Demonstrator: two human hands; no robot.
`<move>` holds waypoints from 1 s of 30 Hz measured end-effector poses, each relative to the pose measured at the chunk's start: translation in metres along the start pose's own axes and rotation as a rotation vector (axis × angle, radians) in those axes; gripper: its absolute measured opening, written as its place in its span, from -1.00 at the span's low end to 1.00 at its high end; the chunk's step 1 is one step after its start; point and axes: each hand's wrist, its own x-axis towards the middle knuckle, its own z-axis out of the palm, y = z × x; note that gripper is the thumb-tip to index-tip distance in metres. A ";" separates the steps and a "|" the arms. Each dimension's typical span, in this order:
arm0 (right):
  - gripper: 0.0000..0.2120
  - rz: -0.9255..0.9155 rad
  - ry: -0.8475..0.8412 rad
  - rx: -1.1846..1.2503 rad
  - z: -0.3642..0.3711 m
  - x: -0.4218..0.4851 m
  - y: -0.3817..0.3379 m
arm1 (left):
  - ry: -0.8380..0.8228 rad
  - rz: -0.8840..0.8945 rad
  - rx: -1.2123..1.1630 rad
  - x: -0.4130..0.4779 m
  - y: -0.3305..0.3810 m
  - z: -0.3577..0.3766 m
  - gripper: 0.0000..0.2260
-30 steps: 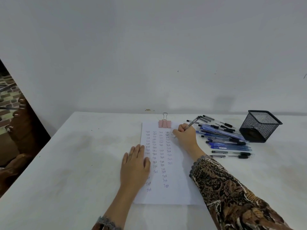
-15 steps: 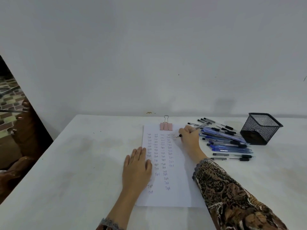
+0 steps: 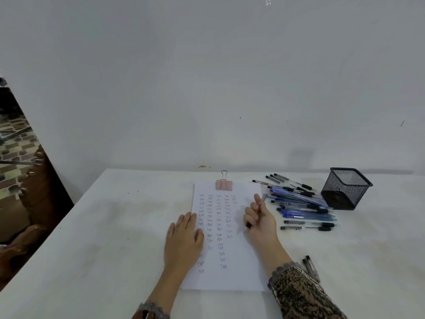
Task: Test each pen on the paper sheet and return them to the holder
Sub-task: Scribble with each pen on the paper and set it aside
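One slim grey pen [image 3: 263,199] slants in the gripping right hand [image 3: 261,218]; the black mesh holder [image 3: 340,194] stands farther right, near the table's [image 3: 115,226] far edge.

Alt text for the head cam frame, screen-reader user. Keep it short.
A person's right hand grips a pen over a paper sheet bearing columns of small test marks; the left hand lies flat on the sheet's left edge. To the right, a pile of pens lies beside a black mesh holder on a white table.
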 end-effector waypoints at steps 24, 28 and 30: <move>-0.77 -0.284 0.426 -2.070 -0.052 -0.132 -0.131 | -0.124 0.013 0.024 0.009 -0.004 -0.006 -0.56; -0.85 -0.141 0.435 -2.104 -0.071 -0.134 -0.123 | -0.098 0.002 0.033 0.015 -0.008 -0.006 -0.55; -0.89 -0.086 0.428 -2.113 -0.071 -0.134 -0.121 | -0.088 -0.006 0.040 0.020 -0.009 -0.005 -0.55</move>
